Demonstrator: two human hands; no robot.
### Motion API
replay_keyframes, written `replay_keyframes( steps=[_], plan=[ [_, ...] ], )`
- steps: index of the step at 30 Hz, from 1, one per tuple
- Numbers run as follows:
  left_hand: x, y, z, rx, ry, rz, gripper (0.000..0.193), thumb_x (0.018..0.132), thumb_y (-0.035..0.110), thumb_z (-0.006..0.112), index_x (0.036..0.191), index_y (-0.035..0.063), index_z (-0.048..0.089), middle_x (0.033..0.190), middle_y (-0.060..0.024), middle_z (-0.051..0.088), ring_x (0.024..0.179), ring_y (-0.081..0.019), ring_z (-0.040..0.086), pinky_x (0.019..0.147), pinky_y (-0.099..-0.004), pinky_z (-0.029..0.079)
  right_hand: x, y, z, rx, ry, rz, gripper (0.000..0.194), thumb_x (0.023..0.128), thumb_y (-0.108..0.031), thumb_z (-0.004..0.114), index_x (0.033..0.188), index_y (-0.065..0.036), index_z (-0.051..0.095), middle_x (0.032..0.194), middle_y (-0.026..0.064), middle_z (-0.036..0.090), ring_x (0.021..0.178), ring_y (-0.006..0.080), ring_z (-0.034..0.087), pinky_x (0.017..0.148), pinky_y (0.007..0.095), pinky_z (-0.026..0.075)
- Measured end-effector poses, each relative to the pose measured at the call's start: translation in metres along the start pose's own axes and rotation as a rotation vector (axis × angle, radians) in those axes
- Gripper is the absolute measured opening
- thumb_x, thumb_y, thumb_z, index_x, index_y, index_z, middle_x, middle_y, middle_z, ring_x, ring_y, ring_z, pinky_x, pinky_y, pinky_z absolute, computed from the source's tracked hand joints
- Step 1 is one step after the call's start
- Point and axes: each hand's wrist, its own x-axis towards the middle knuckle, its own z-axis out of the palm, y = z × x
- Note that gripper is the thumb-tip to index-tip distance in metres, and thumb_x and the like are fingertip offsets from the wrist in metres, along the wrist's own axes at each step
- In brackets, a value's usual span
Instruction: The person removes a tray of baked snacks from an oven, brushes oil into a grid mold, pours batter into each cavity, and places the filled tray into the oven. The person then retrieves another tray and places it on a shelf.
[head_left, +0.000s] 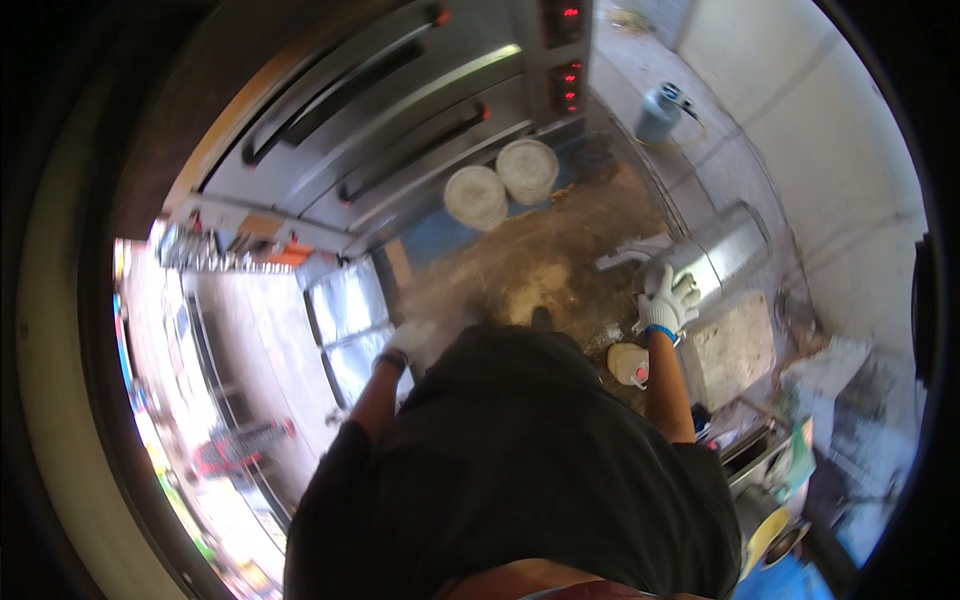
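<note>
Both my hands wear white knit gloves. My right hand (670, 302), its glove cuffed in blue, has its fingers spread over the near end of a shiny metal cylinder (724, 244); whether it touches the metal I cannot tell. My left hand (411, 341) is blurred, beside a rack with silvery metal panels (349, 304); its fingers are not clear. Below my right hand a plastic jug with a red cap (628, 365) stands on the stained floor. Ahead is a stainless steel deck oven (420, 97) with long dark door handles and red lit displays.
Two round whitish tubs (476, 197) stand before the oven. A blue-grey gas cylinder (660, 112) is farther off at the upper right. A pale board (735, 349) lies right of my forearm, with a cluttered shelf (750, 450) below. A red and black object (240, 448) is at the left.
</note>
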Motion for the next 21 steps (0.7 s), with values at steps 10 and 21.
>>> replay_keyframes(
  steps=[10,21],
  plan=[
    [-0.055,0.036,0.032,-0.488,0.136,-0.423,0.056,0.107,0.049,0.056,0.131,0.0025,0.076,0.135,-0.0245,0.074,0.13,-0.0428,0.067,0.11,-0.0474,0.052,0.009,0.021,0.026,-0.165,0.022,-0.129,0.106,0.077,-0.054,0.087,0.168,-0.04,0.037,0.177,0.0179,0.029,0.157,0.0506,0.029,0.117,0.0726,0.035],
    [-0.162,-0.012,0.181,-0.658,0.234,-0.782,0.067,0.106,0.056,0.049,0.136,0.0011,0.074,0.134,-0.0241,0.076,0.133,-0.0424,0.067,0.114,-0.0479,0.049,0.053,0.013,0.065,-0.145,-0.045,0.006,0.081,0.096,-0.065,0.068,0.165,-0.027,0.048,0.169,0.0182,0.043,0.154,0.0474,0.039,0.116,0.0641,0.044]
  ],
)
